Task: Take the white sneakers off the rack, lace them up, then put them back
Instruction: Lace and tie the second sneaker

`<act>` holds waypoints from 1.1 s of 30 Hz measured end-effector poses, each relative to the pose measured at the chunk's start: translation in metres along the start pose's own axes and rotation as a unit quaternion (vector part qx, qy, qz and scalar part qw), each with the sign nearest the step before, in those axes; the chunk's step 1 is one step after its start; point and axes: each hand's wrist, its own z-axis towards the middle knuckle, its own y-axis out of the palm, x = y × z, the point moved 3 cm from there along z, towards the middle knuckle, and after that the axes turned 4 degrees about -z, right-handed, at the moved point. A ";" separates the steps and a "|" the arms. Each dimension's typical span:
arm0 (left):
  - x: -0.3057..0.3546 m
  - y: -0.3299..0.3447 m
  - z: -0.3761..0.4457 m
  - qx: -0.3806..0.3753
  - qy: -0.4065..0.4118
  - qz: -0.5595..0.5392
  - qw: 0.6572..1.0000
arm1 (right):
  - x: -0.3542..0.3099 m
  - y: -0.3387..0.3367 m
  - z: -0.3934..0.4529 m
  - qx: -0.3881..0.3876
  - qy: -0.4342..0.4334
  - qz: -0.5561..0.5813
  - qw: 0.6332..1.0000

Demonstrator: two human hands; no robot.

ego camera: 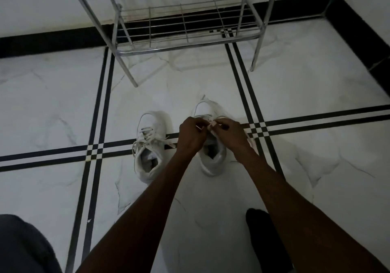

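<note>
Nearest, the left hand [191, 134] and right hand [229, 133] are closed in pinches on the lace [209, 125] of the right sneaker [211, 146], so lacing looks midway. The left sneaker [150, 146] stands just beside it on the floor [63, 108], its laces threaded but loose. Beyond, the rack [181, 25] is bare, so returning both remains

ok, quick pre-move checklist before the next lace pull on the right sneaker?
1. Both sneakers off rack, on floor: ok.
2. Left hand pinching a lace end: ok.
3. Right hand on lace of the right sneaker: ok.
4. Which eyelet is being threaded: cannot tell, hands cover it.
5. Left sneaker lacing finished: not ok, lace ends lie loose.
6. Rack lower shelf free for return: ok.
</note>
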 end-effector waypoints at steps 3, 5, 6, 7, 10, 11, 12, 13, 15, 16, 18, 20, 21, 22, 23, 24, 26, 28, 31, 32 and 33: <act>-0.008 -0.010 -0.004 0.024 -0.014 -0.011 1.000 | -0.001 0.012 -0.004 -0.023 0.005 0.015 1.000; -0.016 -0.018 -0.009 0.046 -0.028 -0.032 0.998 | -0.002 0.017 -0.005 -0.012 -0.011 0.008 1.000; -0.020 -0.022 -0.011 0.056 -0.036 -0.039 0.997 | -0.002 0.020 -0.004 -0.004 -0.013 0.010 1.000; -0.025 -0.025 -0.012 0.064 -0.043 -0.045 0.996 | -0.003 0.021 -0.005 0.005 -0.010 0.014 1.000; -0.035 -0.030 -0.018 0.083 -0.054 -0.060 0.993 | 0.002 0.022 -0.006 0.035 0.054 0.039 0.997; -0.037 -0.031 -0.021 0.093 -0.056 -0.067 0.992 | 0.004 0.022 -0.006 0.035 0.078 0.040 0.996; -0.038 -0.030 -0.023 0.102 -0.059 -0.074 0.990 | 0.005 0.023 -0.005 0.027 0.086 0.024 0.996; -0.039 -0.029 -0.025 0.110 -0.062 -0.081 0.989 | 0.003 0.023 -0.005 0.011 0.083 -0.006 0.997; -0.038 -0.027 -0.029 0.119 -0.067 -0.091 0.986 | -0.002 0.024 -0.006 -0.006 0.064 -0.035 0.997; -0.037 -0.027 -0.030 0.121 -0.067 -0.090 0.986 | -0.005 0.025 -0.006 -0.002 0.052 -0.029 0.998; -0.034 -0.026 -0.030 0.120 -0.066 -0.080 0.987 | -0.010 0.026 -0.004 0.006 0.046 -0.019 0.999; -0.031 -0.025 -0.029 0.113 -0.066 -0.065 0.989 | -0.013 0.029 -0.003 0.005 0.055 -0.015 0.998; -0.030 -0.026 -0.028 0.111 -0.066 -0.061 0.990 | -0.015 0.030 -0.001 0.008 0.050 -0.015 0.999; -0.030 -0.026 -0.026 0.109 -0.064 -0.064 0.990 | -0.016 0.032 0.000 0.015 0.040 -0.018 0.999; -0.030 -0.026 -0.025 0.109 -0.058 -0.071 0.990 | -0.017 0.032 0.000 0.023 0.033 -0.023 0.999; -0.030 -0.026 -0.024 0.111 -0.050 -0.075 0.990 | -0.018 0.032 -0.001 0.032 0.030 -0.026 0.999; -0.029 -0.028 -0.024 0.123 -0.037 -0.071 0.989 | -0.019 0.029 -0.002 0.053 0.025 -0.035 0.998; -0.028 -0.026 -0.023 0.131 -0.038 -0.072 0.988 | -0.020 0.025 -0.004 0.077 0.011 -0.055 0.995; -0.026 -0.023 -0.025 0.132 -0.035 -0.063 0.989 | -0.022 0.021 -0.009 0.111 -0.012 -0.092 0.990; -0.026 -0.023 -0.027 0.135 -0.027 -0.045 0.990 | -0.022 0.020 -0.011 0.122 -0.016 -0.100 0.987; -0.025 -0.022 -0.028 0.137 -0.019 -0.027 0.990 | -0.023 0.020 -0.013 0.129 -0.018 -0.109 0.985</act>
